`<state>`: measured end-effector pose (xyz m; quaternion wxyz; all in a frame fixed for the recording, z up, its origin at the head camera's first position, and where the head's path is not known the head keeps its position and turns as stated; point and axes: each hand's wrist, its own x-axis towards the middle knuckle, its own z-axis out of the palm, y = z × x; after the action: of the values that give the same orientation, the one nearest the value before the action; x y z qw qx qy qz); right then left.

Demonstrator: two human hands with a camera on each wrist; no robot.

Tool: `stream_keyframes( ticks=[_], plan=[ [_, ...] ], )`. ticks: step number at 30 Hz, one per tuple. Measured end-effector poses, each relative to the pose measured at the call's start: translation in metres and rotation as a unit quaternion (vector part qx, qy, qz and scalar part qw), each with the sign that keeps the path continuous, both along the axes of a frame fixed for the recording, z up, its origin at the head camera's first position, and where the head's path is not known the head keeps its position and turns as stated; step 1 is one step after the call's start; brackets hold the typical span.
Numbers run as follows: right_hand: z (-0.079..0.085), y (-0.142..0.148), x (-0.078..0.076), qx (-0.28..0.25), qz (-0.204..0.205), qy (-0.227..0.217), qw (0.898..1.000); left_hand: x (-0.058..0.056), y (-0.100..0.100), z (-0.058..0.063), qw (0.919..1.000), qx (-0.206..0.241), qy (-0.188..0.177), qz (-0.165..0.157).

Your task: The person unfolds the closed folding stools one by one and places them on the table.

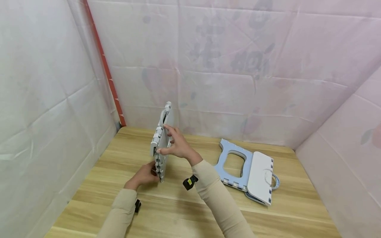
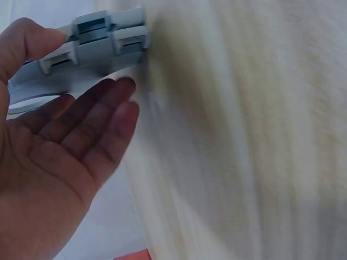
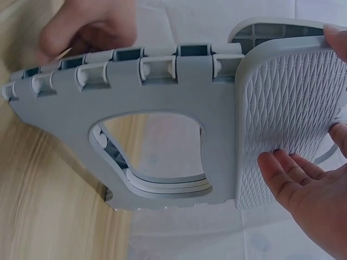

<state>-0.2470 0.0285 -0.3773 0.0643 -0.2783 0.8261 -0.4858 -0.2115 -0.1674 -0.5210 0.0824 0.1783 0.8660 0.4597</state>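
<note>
A grey-white folding step stool [image 1: 163, 140], folded fairly flat, stands on edge on the wooden table. Low on its near hinged edge, my left hand [image 1: 145, 174] holds a leg panel. The left wrist view shows that hand's thumb on the hinge edge and its fingers [image 2: 103, 127] on the other side. Higher up, my right hand [image 1: 180, 145] grips the seat part. In the right wrist view its thumb is at the seat panel's upper edge and its fingertips touch the textured face [image 3: 293, 103]. The leg frame [image 3: 157, 97] has a large rounded opening.
A second folding stool [image 1: 262, 175], blue and white, lies on the right side of the wooden table [image 1: 285, 218]. Its loop handle [image 1: 276, 181] points right. Pale sheeting [image 1: 223, 66] hangs behind the table and along both sides. A red strip [image 1: 105, 64] runs down the left corner.
</note>
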Motion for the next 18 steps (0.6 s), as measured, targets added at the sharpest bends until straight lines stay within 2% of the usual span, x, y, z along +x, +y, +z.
stream_keyframes(
  ticks=[5, 9, 18],
  plan=[
    [-0.003, -0.002, 0.001, -0.003, 0.006, 0.006, 1.0, 0.004, -0.002, 0.007, 0.9991, 0.028, -0.003, 0.033],
    [-0.004, -0.004, 0.003, -0.005, 0.01, 0.009, 1.0, 0.008, -0.006, 0.015, 0.9976, 0.041, 0.018, 0.052],
    [-0.004, -0.003, 0.002, -0.009, 0.014, 0.024, 1.0, 0.009, -0.008, 0.032, 0.9953, 0.055, 0.069, 0.039]
  ],
)
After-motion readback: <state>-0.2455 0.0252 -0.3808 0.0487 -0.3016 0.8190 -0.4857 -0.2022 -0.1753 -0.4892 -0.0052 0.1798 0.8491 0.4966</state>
